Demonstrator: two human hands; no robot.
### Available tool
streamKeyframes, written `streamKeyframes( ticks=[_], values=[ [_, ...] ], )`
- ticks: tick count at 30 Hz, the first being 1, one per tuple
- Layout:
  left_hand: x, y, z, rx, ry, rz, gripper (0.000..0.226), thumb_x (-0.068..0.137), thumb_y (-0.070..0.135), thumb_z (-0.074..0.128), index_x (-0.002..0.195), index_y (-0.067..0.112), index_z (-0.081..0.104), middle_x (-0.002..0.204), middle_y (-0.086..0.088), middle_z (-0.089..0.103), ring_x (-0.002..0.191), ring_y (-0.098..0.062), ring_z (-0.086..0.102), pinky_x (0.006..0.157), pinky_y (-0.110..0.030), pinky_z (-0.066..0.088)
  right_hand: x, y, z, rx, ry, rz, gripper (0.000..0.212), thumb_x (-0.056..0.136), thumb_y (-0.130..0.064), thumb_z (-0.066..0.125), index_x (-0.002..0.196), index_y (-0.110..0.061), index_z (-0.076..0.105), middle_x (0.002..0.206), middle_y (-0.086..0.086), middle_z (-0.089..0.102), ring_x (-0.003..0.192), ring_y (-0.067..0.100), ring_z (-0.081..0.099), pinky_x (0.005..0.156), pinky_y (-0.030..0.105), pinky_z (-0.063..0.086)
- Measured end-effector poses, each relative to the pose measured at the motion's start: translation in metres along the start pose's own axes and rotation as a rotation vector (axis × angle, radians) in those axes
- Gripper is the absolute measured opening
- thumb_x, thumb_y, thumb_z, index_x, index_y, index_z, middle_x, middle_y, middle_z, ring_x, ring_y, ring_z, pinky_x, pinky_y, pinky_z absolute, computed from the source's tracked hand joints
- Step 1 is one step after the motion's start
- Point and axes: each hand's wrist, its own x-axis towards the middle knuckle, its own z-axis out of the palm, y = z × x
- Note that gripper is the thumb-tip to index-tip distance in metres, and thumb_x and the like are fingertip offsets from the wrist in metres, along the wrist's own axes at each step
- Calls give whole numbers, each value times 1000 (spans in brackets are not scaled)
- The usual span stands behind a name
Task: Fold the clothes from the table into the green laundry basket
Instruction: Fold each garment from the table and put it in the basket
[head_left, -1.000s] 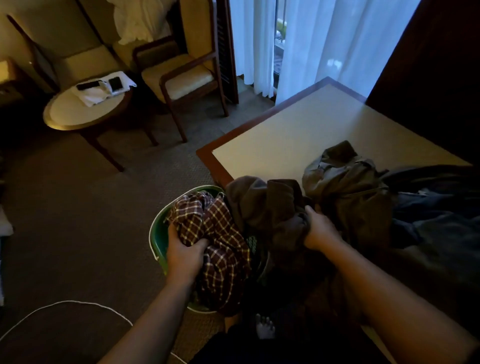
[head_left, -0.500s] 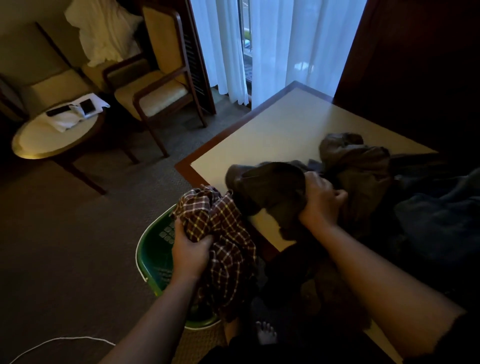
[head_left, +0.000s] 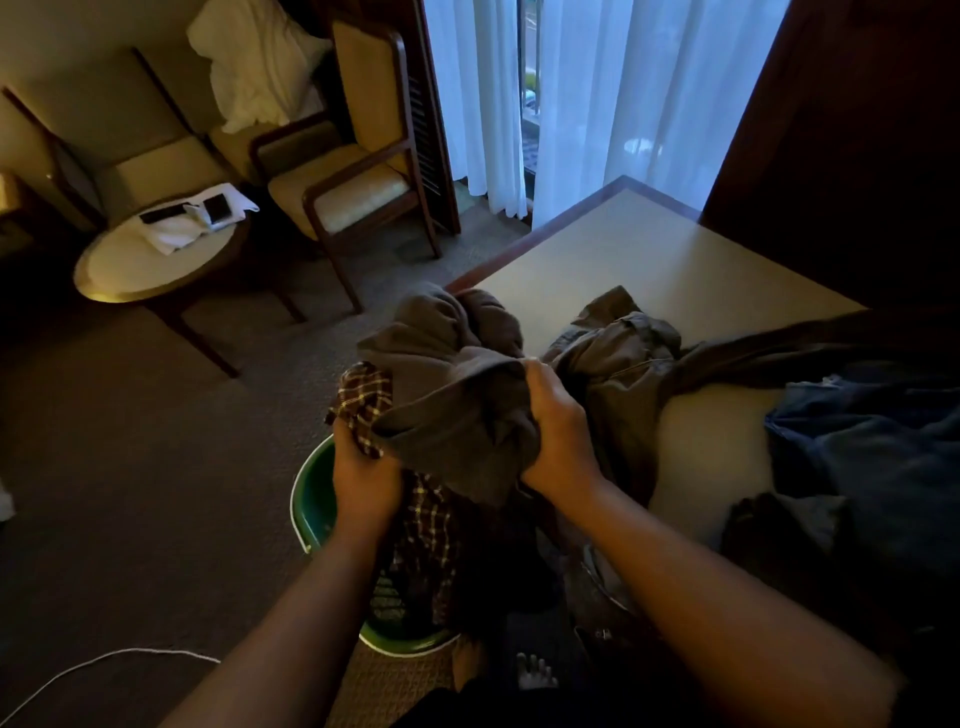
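My left hand (head_left: 366, 480) grips a brown plaid shirt (head_left: 426, 525) that hangs down into the green laundry basket (head_left: 311, 499) on the floor. My right hand (head_left: 558, 441) is closed on a dark grey garment (head_left: 452, 395), held bunched above the basket and touching the plaid shirt. On the table (head_left: 665, 260) to the right lie a crumpled olive-grey garment (head_left: 623, 353), a blue denim piece (head_left: 872, 447) and a dark cloth (head_left: 769, 530).
A wooden armchair (head_left: 358, 187) with a white cloth over its back and a round side table (head_left: 150, 260) with small items stand at the back left. White curtains (head_left: 597, 104) hang behind the table. A white cable (head_left: 104, 662) lies on the carpet.
My right hand has lifted the dark grey garment off the table and swung it left over the basket, against the plaid shirt. My left hand has kept its grip and risen slightly.
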Motion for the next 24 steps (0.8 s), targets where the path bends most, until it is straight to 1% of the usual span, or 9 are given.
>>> streamKeyframes(
  ticks=[3,5,7,10,12,14,18,21,24],
  values=[
    [-1,-1,-6,-49,24,-52,76,95,18,72,159,29,31,156,2,47,142,-24,45,118,-46,35,-15,23,-2,-19,-8,92,45,89,-31,72,125,-15,52,115,2,59,98,11,62,85,37,59],
    [2,-10,-16,-109,51,-125,83,93,17,72,161,32,27,161,-1,42,146,-29,42,122,-53,32,-25,27,2,-21,-33,127,51,88,-24,77,130,-11,51,117,3,60,97,0,54,91,17,52],
    [4,-17,-28,-147,78,-187,89,90,21,76,162,35,25,162,0,41,147,-29,41,122,-57,32,-35,27,9,10,-38,165,56,90,-30,73,135,-7,50,114,-1,59,94,-2,52,92,12,48],
    [9,-24,-45,-174,142,-195,90,83,25,79,157,40,31,157,4,47,142,-26,46,120,-57,34,-50,27,25,68,-76,329,59,94,-33,67,145,-14,43,110,-3,61,98,15,60,91,36,53],
    [14,-28,-54,-214,163,-184,91,82,25,80,157,41,30,156,5,47,141,-25,47,120,-58,35,-60,25,38,71,-103,417,64,94,-25,69,150,-15,39,112,-4,60,101,17,59,90,36,49],
    [20,-30,-62,-216,187,-202,94,83,23,80,159,38,27,159,2,44,143,-25,45,121,-57,34,-70,20,48,58,-111,436,58,90,-24,70,142,-24,45,109,-1,65,98,21,64,83,34,50],
    [38,-42,-70,-212,174,-219,99,82,25,81,161,37,22,160,0,42,145,-27,43,122,-56,34,-86,16,66,37,-113,507,49,86,-22,73,126,-28,46,101,3,67,92,24,68,80,48,59],
    [53,-54,-75,-133,51,-239,107,81,39,80,163,38,13,164,-3,36,148,-30,40,123,-56,31,-92,12,77,28,-67,543,52,84,-35,69,129,-22,46,105,6,67,95,26,68,81,53,59],
    [74,-69,-84,-41,-217,-325,109,85,53,76,164,40,3,170,-3,24,152,-32,33,123,-56,30,-95,6,91,15,-8,572,52,85,-38,68,129,-20,48,107,9,66,97,28,67,81,55,59]
  ],
)
